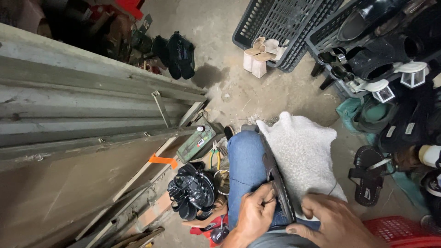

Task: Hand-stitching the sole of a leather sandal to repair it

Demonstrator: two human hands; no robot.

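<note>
Holding a dark sandal [277, 181] on edge across our lap, we have our left hand [255, 212] pinched narrowly against the near end of its sole, fingers curled in on it, while our right hand [334, 220] lies just to the right of the sandal with the fingers bent and pressing down on the white fleecy cloth [303, 154]; whether that hand grips the sole itself we cannot tell. The sandal sits on our blue-jeaned knee [245, 165], its far end pointing away from us.

What could go wrong, as we judge it: the sandal stands on its thin edge, so a loose pinch could let it roll flat or slide off the knee toward the pliers [214, 158] and the heap of black shiny shoes [193, 190] just left of the sandal. The fleecy cloth could also shift under the pressing hand.

Beyond the sandal the floor is bare, stained concrete [220, 27] with scattered grit. Well left of the sandal leans a grey metal shutter [82, 105]. Ahead and to the right of the sandal stand dark plastic crates [280, 23] full of shoes, and a black sandal [367, 174] lies on the floor to its right, near a red basket [399, 232].
</note>
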